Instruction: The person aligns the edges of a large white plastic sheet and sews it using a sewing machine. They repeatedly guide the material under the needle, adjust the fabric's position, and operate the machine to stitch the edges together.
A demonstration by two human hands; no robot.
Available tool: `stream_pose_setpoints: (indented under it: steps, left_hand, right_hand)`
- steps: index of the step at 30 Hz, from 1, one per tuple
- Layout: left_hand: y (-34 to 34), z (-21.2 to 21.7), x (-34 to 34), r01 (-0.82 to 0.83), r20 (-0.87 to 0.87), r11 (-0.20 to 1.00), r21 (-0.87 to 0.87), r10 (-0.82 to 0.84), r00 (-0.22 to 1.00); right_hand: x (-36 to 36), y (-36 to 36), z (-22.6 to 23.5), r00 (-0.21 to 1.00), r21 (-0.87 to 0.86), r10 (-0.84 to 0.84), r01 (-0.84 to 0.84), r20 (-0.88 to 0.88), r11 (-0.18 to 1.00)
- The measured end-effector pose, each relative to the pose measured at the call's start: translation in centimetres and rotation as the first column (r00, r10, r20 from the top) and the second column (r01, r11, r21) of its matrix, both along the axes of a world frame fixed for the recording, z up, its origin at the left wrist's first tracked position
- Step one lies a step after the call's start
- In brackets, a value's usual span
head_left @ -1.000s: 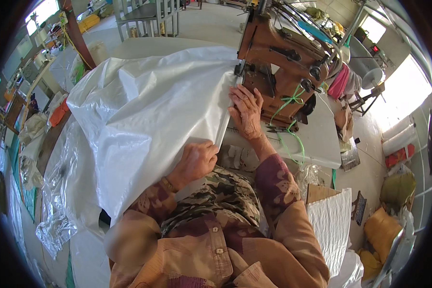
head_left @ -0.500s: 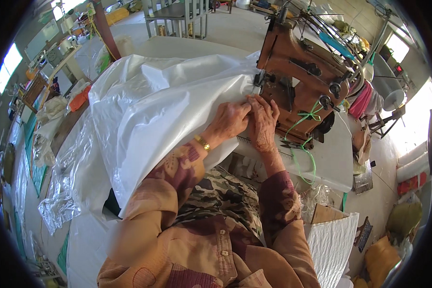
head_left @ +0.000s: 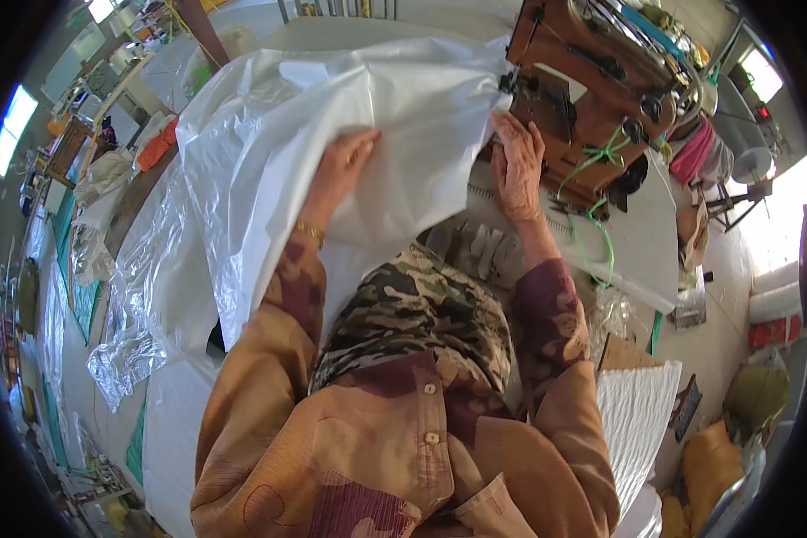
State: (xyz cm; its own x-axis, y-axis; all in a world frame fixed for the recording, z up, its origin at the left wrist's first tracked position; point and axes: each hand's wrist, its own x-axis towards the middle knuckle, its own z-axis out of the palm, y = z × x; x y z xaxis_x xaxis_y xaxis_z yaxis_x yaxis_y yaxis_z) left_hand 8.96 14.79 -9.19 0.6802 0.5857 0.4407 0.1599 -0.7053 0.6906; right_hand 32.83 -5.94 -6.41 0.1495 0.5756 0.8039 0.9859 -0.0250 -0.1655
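Note:
A large sheet of white plastic lies bunched over the table, its right end running up to the needle area of a brown sewing machine. My left hand rests on top of the sheet, fingers stretched out and pointing right, a gold band at the wrist. At the sheet's right edge, just below the needle area, is my right hand. Its fingers are extended, with the fingertips by the sheet's edge and the thumb apart. Under the sheet's lower edge a dark gap shows small pale items.
Green string is tied on the machine and hangs over the white tabletop. Clear crinkled plastic spreads at left. A white box with a brown flap stands at lower right. Pink cloth hangs beyond the machine.
My hands, together near the needle before, are now apart: the left has moved left onto the sheet. The sheet is spread flatter between them. The whole view has shifted, with the machine higher.

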Motion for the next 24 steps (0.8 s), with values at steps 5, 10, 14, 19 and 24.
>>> stream_pose_setpoints:
  steps: [5,10,14,19,24]
  left_hand:
    - [2.7,1.9,0.9,0.216,0.117,0.908,-0.358,-0.185,0.976]
    - [5.4,0.8,1.1,0.314,0.159,0.861,-0.401,-0.272,0.949]
    - [4.8,1.5,0.9,0.319,0.17,0.869,-0.379,-0.273,0.947]
    - [5.1,1.0,1.0,0.328,0.152,0.856,-0.399,-0.291,0.944]
    - [4.8,1.1,0.9,0.345,0.189,0.844,-0.409,-0.292,0.938]
  right_hand:
    - [-7.0,-2.1,-3.4,0.897,0.153,0.043,0.028,-0.441,0.988]
    - [-17.3,-0.4,-11.5,0.305,0.001,0.015,-0.049,-0.952,0.999]
    - [-20.8,0.9,-15.0,0.291,-0.246,-0.191,-0.164,-0.937,0.955]
    - [-22.4,0.7,-17.7,0.243,-0.054,0.02,-0.294,-0.97,0.954]
    - [-20.8,0.3,-15.7,-0.015,0.22,0.221,0.026,-0.975,0.975]
